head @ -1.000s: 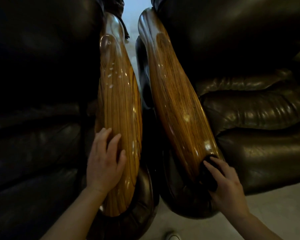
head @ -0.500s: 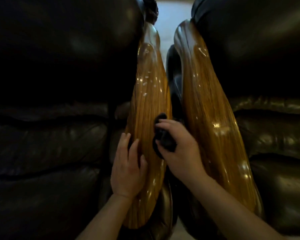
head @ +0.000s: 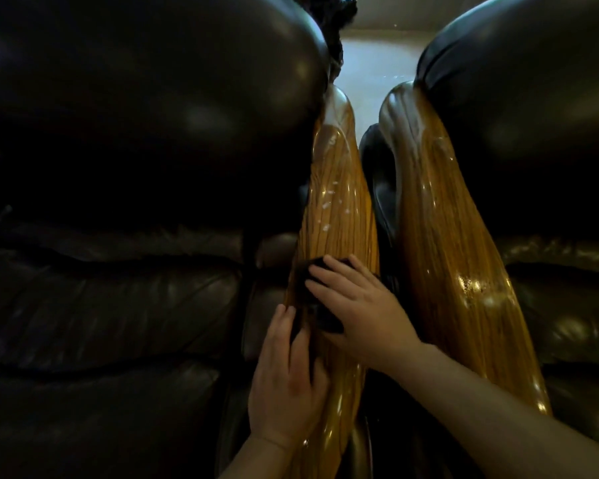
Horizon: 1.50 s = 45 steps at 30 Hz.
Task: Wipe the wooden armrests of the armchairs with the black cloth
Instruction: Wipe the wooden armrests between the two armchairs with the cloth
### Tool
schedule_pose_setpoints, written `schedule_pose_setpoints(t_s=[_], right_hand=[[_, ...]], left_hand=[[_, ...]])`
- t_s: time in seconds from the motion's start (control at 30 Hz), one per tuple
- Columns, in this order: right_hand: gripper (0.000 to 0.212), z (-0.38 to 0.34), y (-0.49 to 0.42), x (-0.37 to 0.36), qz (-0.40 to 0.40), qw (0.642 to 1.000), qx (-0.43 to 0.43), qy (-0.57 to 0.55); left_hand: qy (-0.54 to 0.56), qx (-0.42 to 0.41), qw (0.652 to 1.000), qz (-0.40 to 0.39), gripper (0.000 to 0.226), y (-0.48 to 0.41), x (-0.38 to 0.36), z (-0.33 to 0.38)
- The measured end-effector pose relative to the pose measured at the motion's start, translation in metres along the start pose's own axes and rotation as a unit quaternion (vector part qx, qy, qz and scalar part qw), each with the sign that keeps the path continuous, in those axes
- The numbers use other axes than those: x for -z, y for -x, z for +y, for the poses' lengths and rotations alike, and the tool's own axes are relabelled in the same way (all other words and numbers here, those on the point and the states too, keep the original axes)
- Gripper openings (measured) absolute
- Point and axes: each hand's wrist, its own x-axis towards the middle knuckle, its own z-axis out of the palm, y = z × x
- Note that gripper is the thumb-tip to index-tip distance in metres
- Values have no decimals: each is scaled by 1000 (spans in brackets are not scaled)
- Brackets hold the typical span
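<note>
Since half a second ago the right hand (head: 360, 305) has slid the black cloth (head: 317, 299) across the left armrest (head: 339, 216), pressing it flat under spread fingers; the left hand (head: 284, 371) stays flat and unclenched, grasping nothing; glossy striped wood, right armrest (head: 446, 257) alongside, dark puffy leather (head: 135, 150).

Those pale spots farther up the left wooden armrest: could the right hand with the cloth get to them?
Probably yes. The right hand presses the black cloth on the same armrest; bare wood lies between.
</note>
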Motion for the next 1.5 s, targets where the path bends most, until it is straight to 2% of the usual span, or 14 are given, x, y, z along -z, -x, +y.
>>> schedule_pose_setpoints(t_s=[0.07, 0.13, 0.2, 0.37, 0.53, 0.67, 0.73, 0.9, 1.0, 1.07, 1.13, 1.23, 1.3, 1.5], right_hand=[[64, 21, -3, 4, 23, 999, -22, -11], [64, 27, -24, 12, 62, 990, -117, -58], [61, 24, -44, 15, 72, 983, -148, -76], [57, 47, -15, 18, 3, 998, -3, -61], [52, 39, -65, 23, 49, 994, -80, -60], [50, 47, -49, 24, -18, 997, 60, -54], [49, 62, -36, 28, -35, 993, 96, -57], [51, 48, -80, 27, 21, 998, -34, -50], [51, 57, -59, 24, 0, 998, 49, -51], [51, 68, -39, 20, 16, 996, 57, -70], [51, 71, -38, 14, 68, 990, -31, -116], [57, 64, -73, 12, 126, 955, -213, -165], [59, 60, -87, 14, 133, 940, -268, -166], [62, 38, -42, 6, 71, 984, -128, -103]], left_hand=[[-14, -1, 1000, -5, 44, 1, -1, 0], [-20, 4, 1000, -11, 43, -1, 2, 3], [-32, 2, 999, -4, 40, -15, 6, 5], [21, 59, 998, 4, 32, -67, 10, 14], [2, 10, 1000, 0, 29, -66, 5, 12], [-12, -11, 1000, -15, 38, -68, 5, 8], [-18, -21, 999, -20, 36, -68, 3, 7], [-27, -22, 999, -13, 37, -67, 1, 6], [-21, -28, 999, -5, 39, -67, 2, 6], [-18, -27, 999, 3, 36, -68, 1, 6], [-15, -28, 999, 6, 35, -68, 0, 6], [-12, -28, 1000, 6, 35, -68, 0, 5], [-18, -27, 999, 5, 35, -68, -2, 4], [-35, -31, 999, -3, 34, -68, 0, 6]])
